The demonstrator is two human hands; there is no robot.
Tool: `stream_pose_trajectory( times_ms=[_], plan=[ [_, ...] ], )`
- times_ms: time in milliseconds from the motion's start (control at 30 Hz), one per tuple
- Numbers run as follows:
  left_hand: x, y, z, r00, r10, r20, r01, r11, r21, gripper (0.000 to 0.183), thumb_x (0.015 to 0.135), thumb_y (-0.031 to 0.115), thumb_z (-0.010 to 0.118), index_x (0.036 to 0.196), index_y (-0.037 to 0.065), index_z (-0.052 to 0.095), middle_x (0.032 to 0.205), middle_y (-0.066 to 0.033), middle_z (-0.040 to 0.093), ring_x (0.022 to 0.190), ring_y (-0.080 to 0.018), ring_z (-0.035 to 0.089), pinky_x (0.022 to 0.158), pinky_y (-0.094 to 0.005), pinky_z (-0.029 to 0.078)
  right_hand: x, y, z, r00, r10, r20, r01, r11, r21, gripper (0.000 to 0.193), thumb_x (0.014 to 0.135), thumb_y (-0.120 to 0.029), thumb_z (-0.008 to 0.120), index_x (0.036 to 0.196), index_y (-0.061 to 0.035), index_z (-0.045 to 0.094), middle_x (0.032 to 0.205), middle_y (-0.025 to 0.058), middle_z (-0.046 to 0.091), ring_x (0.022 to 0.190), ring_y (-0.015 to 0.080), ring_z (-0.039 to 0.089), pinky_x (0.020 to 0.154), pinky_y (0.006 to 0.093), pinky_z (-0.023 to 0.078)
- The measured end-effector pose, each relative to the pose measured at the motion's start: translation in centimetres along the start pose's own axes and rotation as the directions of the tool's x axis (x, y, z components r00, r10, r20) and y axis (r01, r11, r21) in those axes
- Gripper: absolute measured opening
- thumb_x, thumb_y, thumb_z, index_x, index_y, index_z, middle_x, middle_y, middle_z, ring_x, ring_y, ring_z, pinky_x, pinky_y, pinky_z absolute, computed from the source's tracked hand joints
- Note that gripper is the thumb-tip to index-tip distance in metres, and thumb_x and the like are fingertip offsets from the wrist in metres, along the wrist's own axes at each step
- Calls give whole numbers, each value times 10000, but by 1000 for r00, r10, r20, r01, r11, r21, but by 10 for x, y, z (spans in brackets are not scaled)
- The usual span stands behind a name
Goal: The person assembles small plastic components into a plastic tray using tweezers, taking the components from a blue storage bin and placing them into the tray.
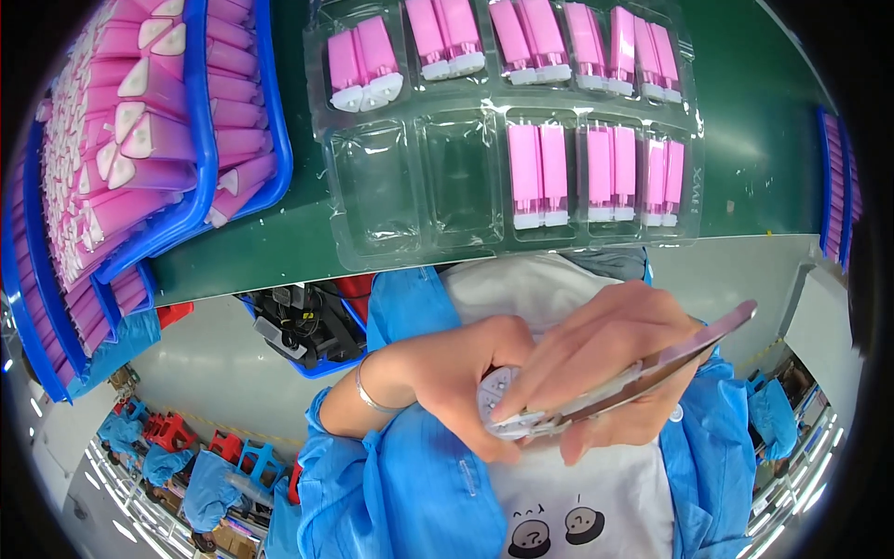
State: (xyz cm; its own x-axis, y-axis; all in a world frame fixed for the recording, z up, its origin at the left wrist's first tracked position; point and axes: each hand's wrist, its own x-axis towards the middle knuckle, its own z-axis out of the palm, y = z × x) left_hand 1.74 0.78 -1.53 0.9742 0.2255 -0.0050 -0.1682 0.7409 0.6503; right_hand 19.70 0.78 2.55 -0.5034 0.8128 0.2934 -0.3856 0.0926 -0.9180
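Observation:
In front of my chest, my left hand (pixel 456 382) is closed around a whitish rounded piece (pixel 496 399) with small dots or holes on its face. A bracelet circles that wrist. My right hand (pixel 619 349) pinches a long, thin, flat object (pixel 694 349), pinkish along the top and dark below, whose kind I cannot make out. Its lower end reaches the whitish piece, and the fingertips of my right hand come close to or touch that piece. Above both hands lies a clear plastic tray (pixel 372 250) with pink blocks (pixel 540 172) with white ends, mostly paired, in several compartments.
The tray rests on a green tabletop (pixel 754 140). Blue bins (pixel 200 102) filled with pink white-capped pieces (pixel 154 135) are at the left; another blue bin (pixel 827 177) stands far right. Below the table edge sits a blue box (pixel 326 368) of black items. Red and blue stools (pixel 261 458) appear lower left.

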Motion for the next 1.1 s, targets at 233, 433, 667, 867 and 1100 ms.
stream_pose_trajectory(
  times_ms=[233,433,667,867,1100],
  plan=[
    [1,0,4,998,-53,-28,53,999,8,264,575,142,792,767,48,636,712,-25,645,641,-106,596,593,-241,466,-11,4,8,993,-10,-121,9,1000,-8,253,758,-92,746,938,8,599,638,77,607,507,172,598,440,250,435],
    [2,-6,3,999,36,9,-36,998,60,299,577,141,792,813,40,640,718,-22,647,642,-102,593,588,-237,453,-12,-1,4,997,-39,-65,33,996,-88,300,727,-122,773,897,49,594,744,209,670,564,247,670,461,301,537],
    [2,-7,7,997,-61,-54,56,994,-94,286,583,119,764,828,21,653,725,-22,651,658,-69,574,589,-231,446,-3,-2,-4,990,-101,95,119,970,-213,297,691,-149,805,810,57,627,719,176,661,549,241,655,436,268,522],
    [-1,-22,5,989,-80,-128,60,987,-146,265,579,104,762,804,17,653,736,-29,657,677,-64,575,592,-225,443,7,-7,-5,964,-131,229,202,926,-318,282,710,-161,793,818,42,629,778,153,663,604,212,656,447,243,510],
    [-6,0,3,975,85,-204,-87,996,-1,229,590,54,782,758,3,635,718,-44,658,635,-97,612,578,-229,458,-5,-9,-6,996,-26,-81,17,994,-107,354,761,-220,749,945,38,590,811,185,662,690,275,685,500,287,546]
  ],
)
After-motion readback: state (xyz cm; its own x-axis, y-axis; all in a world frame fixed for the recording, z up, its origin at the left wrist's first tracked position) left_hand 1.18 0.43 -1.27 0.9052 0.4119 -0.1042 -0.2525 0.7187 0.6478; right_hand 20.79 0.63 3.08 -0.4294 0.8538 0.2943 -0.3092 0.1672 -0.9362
